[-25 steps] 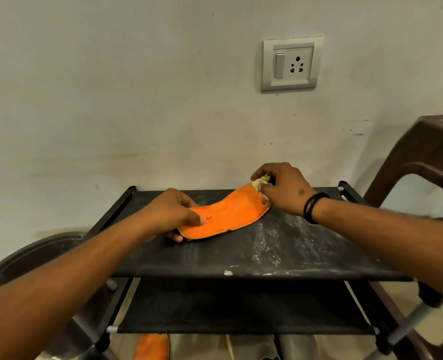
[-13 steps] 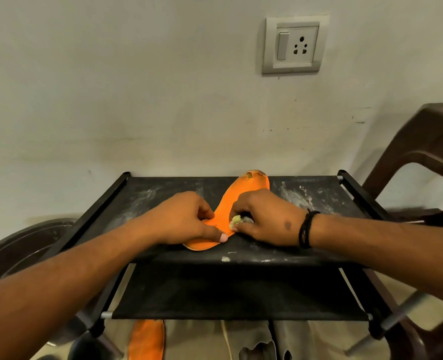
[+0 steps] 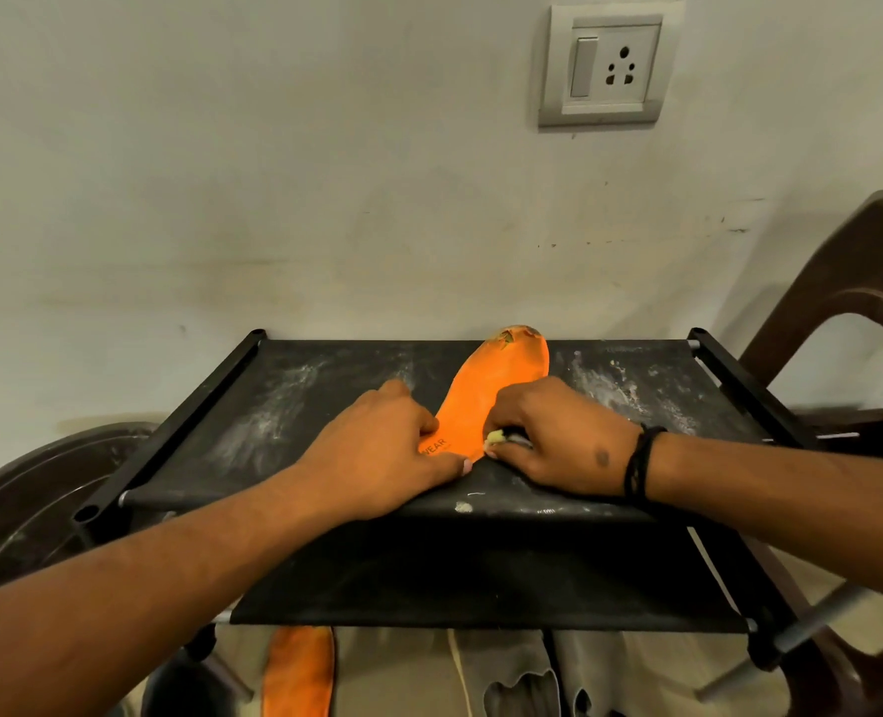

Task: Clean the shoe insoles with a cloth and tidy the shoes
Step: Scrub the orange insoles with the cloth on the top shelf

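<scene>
Orange insole (image 3: 486,401), centre frame on the dusty top shelf (image 3: 284,406), now swung toe-to-wall; left hand (image 3: 382,447) pins its heel, right hand (image 3: 553,437), clenched round a small cloth (image 3: 496,437), has drawn back from toe to heel, one wiping pass apparently complete.

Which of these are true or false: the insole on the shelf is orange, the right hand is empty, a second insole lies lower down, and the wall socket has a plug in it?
1. The insole on the top shelf is orange. True.
2. The right hand is empty. False: its fingers hold a pale cloth against the insole.
3. A second orange insole lies below the rack. True.
4. The wall socket has a plug in it. False: its holes are bare.
5. The left hand rests on the wall. False: it holds down the insole's near end.
</scene>
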A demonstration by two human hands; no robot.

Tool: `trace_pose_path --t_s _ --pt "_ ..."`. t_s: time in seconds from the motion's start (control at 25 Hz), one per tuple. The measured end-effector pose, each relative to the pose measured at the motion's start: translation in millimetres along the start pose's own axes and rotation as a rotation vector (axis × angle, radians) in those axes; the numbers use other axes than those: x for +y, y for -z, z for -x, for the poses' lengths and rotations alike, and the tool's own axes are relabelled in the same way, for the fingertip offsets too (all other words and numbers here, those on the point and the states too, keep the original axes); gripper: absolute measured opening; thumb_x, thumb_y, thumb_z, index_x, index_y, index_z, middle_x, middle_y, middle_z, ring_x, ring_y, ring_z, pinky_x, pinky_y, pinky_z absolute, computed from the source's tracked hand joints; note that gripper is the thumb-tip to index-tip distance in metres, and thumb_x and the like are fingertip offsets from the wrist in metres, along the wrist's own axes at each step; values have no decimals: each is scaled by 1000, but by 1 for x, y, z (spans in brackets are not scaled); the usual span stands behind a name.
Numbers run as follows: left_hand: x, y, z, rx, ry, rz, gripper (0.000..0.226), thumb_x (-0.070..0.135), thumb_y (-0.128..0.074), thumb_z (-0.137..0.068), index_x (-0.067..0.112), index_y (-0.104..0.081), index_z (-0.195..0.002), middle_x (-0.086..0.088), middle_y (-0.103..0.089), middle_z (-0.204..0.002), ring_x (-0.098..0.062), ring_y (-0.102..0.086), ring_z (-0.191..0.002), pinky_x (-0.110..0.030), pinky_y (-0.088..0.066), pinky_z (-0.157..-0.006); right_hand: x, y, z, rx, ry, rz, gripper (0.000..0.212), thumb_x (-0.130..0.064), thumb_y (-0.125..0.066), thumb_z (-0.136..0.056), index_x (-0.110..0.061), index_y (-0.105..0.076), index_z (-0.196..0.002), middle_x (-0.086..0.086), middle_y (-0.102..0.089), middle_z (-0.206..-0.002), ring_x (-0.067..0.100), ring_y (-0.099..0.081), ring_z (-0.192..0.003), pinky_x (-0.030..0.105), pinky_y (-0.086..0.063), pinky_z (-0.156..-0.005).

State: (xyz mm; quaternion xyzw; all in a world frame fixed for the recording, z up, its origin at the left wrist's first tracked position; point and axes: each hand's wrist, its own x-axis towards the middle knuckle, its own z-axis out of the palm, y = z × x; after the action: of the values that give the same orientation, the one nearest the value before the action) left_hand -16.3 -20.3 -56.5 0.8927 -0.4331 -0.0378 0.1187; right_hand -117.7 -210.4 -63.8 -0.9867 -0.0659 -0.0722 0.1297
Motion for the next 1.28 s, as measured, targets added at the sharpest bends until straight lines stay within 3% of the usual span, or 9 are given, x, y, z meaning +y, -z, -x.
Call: trace_pose_path --t_s 0.24,0.32,0.48,0.72,0.84,0.92,1.0,1.16,1.28 --pt "1 -4 -1 -9 -23 -28 65 71 -56 -85 18 -71 -120 0 -49 -111 -18 -50 -107 -40 -49 -92 34 19 -26 28 -282 96 19 -20 -61 -87 -5 -70 -79 13 -68 -76 24 -60 -68 40 -52 -66" --pt "-1 -5 0 -7 -17 -26 64 70 -56 -85 17 -72 -117 1 -49 -109 -18 -50 -105 -41 -49 -90 11 16 -32 -93 -212 22 17 -14 -61 -84 -2 -67 -74 16 -66 -73 23 -57 -62 40 -49 -62" --pt "-2 -7 -2 -13 -24 -23 60 68 -58 -85 15 -73 -110 1 -48 -104 -16 -52 -96 -40 -50 -85 -15 16 -39 -249 -96 -10 16 -14 -65 -84 -13 -64 -67 0 -62 -64 10 -53 -59 24 -41 -55" --pt "-3 -5 -4 -16 -6 -7 68 74 -53 -79 12 -73 -99 -1 -49 -100 -17 -55 -91 -40 -51 -82 14 14 -40 -54 -213 194 16 -14 -55 -89 -7 -57 -74 9 -57 -73 26 -53 -71 31 -35 -56" --pt "-1 -2 -1 -18 8 22 79 81 -44 -67 14 -74 -95 1 -50 -99 -15 -56 -89 -42 -52 -80 -12 8 -33 -71 -111 142 9 -11 -53 -89 -12 -62 -85 5 -60 -77 24 -54 -75 33 -42 -59" --pt "2 0 0 -15 7 41 66 78 -49 -70 17 -71 -80 0 -49 -95 -15 -56 -84 -43 -52 -75 -27 6 -27 -89 -6 112 15 -10 -58 -85 -14 -68 -95 5 -65 -87 21 -57 -81 34 -46 -66" --pt "3 0 0 -2 9 41 59 70 -58 -79 13 -72 -84 -2 -50 -97 -17 -56 -84 -42 -51 -74 -22 9 -24 -110 37 172 20 -7 -60 -83 -15 -70 -98 4 -64 -93 18 -56 -83 31 -41 -66" --pt "-1 -3 -1 2 -18 13 65 68 -60 -84 9 -74 -108 -2 -50 -106 -17 -58 -88 -37 -51 -75 7 17 -20 -69 -103 145 22 -6 -59 -80 -12 -72 -97 5 -66 -102 19 -62 -92 33 -53 -78" --pt "-4 -5 -4 3 -25 41 59 67 -61 -82 10 -75 -90 -1 -51 -91 -14 -57 -76 -33 -42 -62 -6 18 -16 45 -49 -22 5 -14 -65 -80 -13 -69 -82 2 -63 -95 13 -59 -83 30 -54 -75"
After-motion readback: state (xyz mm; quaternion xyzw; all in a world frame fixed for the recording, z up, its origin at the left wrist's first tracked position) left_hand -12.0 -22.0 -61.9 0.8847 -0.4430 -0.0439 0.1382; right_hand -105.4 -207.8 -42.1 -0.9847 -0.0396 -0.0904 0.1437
